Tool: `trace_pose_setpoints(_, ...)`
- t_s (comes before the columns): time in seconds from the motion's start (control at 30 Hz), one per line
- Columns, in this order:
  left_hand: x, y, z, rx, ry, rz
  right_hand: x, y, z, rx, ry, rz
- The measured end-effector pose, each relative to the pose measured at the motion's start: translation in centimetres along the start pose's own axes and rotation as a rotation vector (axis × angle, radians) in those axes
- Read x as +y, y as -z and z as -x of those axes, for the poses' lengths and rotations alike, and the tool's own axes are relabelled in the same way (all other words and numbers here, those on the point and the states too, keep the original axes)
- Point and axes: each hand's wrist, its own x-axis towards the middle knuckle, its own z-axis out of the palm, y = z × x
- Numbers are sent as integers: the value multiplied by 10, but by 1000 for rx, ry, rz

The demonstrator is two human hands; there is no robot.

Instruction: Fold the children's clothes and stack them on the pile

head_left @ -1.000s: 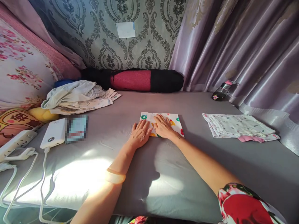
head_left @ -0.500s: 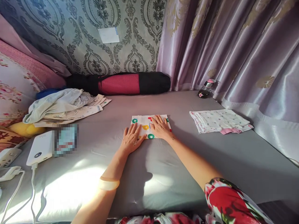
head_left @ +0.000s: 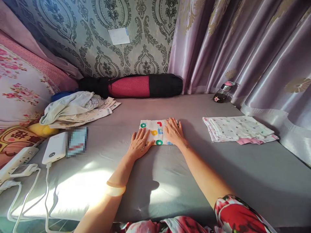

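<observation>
since the earlier frame, half a second back, my right hand (head_left: 174, 132) has slid outward to the right edge of the white, printed rectangle of cloth (head_left: 156, 132), uncovering more of its blue figure; my left hand (head_left: 139, 144) stays at the left edge.

closest to me are the red, white and green floral sleeve (head_left: 239, 213) on my right arm and the pale yellow bangle (head_left: 115, 190) on my left. past them, the cloth lies flat in front of me on a smooth grey fabric-covered surface (head_left: 194, 194). my grip is undone on both sides: palms down, fingers slightly spread, resting on the cloth with nothing pinched.

i judge it light, soft and limp, unlikely to be harmed by handling, and perhaps quick to skid or wrinkle on that smooth fabric. best held with a pinch at two opposite corners, or kept flat under spread fingers. it looks folded, though i can't count the layers.

well off to the right sits a flat stack of white patterned cloths (head_left: 240, 127); to the left, a white power bank (head_left: 55, 147). farther back are a loose heap of pale clothes (head_left: 70, 106), a dark bottle with a pink lid (head_left: 223, 92) and a black and red roll (head_left: 131, 86) by the wall.
</observation>
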Motion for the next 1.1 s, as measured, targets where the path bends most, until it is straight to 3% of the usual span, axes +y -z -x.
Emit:
trace_pose_setpoints(0.07, 0, 1, 1, -11, -4, 1, 6, -2, -1, 32, -60, 35)
trace_pose_setpoints(0.27, 1, 19, -6, 23, -83, -46, 12, -8, -3, -118, -131, 43)
trace_pose_setpoints(0.4, 1, 32, -35, -16, -29, -92, 7, -3, -2, -91, -127, 59)
trace_pose_setpoints(0.57, 2, 35, -82, -112, 81, -83, 4, 12, -16, -63, -90, 100)
trace_pose_setpoints(0.7, 0, 38, -106, -257, 183, -60, 9, 26, -44, -189, -73, 148)
trace_pose_setpoints(0.87, -11, 48, -124, -344, 193, -35, 15, 37, -74, -313, -87, 127)
trace_pose_setpoints(1.1, -12, 51, -151, -371, 172, -59, 16, 29, -85, -382, -71, 72)
